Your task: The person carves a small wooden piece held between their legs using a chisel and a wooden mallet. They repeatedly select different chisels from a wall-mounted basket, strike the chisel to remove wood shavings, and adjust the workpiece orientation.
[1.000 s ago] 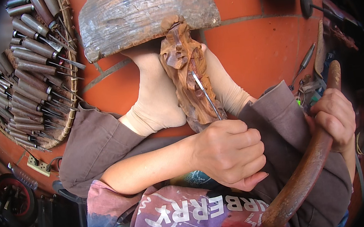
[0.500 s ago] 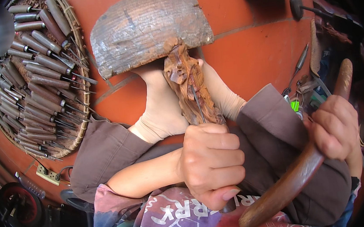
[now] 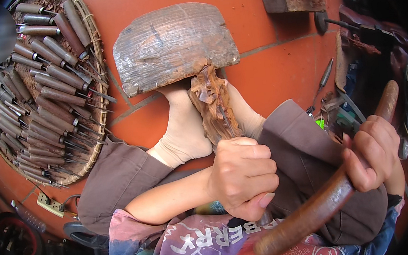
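The left hand is fisting tight around a chisel, its blade lying on the wooden carving just above, wedged between socked feet; the right hand is clenching a curved wooden mallet, well apart.

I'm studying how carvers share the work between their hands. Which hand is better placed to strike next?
Probably the right hand: its fingers grip the long wooden mallet, raised clear beside the knee. The left hand is fisted around the chisel set against the carved figure between the feet.

Bright, even daylight, soft shadows; fisheye bending and dark vignetted corners.
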Motion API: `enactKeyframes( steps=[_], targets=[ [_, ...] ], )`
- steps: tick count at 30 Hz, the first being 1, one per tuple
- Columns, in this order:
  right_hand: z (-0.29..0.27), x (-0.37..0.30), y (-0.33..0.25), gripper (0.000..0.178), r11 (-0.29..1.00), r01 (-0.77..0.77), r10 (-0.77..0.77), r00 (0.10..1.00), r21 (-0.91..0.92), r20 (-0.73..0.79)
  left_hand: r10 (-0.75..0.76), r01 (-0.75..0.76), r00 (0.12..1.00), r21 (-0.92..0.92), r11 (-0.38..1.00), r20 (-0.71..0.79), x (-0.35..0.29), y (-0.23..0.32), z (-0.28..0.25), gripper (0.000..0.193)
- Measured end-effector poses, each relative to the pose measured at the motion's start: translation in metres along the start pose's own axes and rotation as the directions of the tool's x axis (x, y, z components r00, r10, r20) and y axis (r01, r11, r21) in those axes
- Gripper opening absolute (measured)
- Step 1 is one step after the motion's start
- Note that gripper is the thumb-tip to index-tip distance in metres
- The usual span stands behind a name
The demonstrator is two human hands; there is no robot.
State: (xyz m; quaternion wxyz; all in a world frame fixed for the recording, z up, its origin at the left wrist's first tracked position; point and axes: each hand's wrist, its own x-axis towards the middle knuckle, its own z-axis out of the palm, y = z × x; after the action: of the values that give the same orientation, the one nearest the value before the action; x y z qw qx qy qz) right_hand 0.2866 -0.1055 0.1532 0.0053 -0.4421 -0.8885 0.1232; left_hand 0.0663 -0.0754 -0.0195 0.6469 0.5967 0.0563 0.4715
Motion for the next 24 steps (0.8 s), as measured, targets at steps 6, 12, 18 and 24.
enactKeyframes(
  steps=[6,12,18,24],
  targets=[
    [0.006,-0.007,0.005,0.042,1.0,-0.02,0.019,0.996,-0.009,-0.082,-0.013,0.013,1.0,-0.007,1.0,0.004,0.002,0.001,-0.002,0.034],
    [0.0,-0.013,0.018,0.025,0.996,0.089,-0.088,0.993,0.012,-0.073,-0.03,0.032,0.999,-0.034,0.999,0.033,0.004,0.002,0.0,0.019],
    [0.007,-0.013,0.028,0.025,0.978,0.175,-0.152,0.971,0.113,-0.185,-0.039,0.038,0.999,0.039,0.999,0.011,0.003,0.002,0.0,0.037],
    [0.003,-0.02,0.02,0.026,0.999,0.03,-0.028,0.994,0.021,-0.102,-0.071,0.073,0.997,-0.048,0.996,0.033,0.01,0.003,-0.003,0.025]
  ],
)
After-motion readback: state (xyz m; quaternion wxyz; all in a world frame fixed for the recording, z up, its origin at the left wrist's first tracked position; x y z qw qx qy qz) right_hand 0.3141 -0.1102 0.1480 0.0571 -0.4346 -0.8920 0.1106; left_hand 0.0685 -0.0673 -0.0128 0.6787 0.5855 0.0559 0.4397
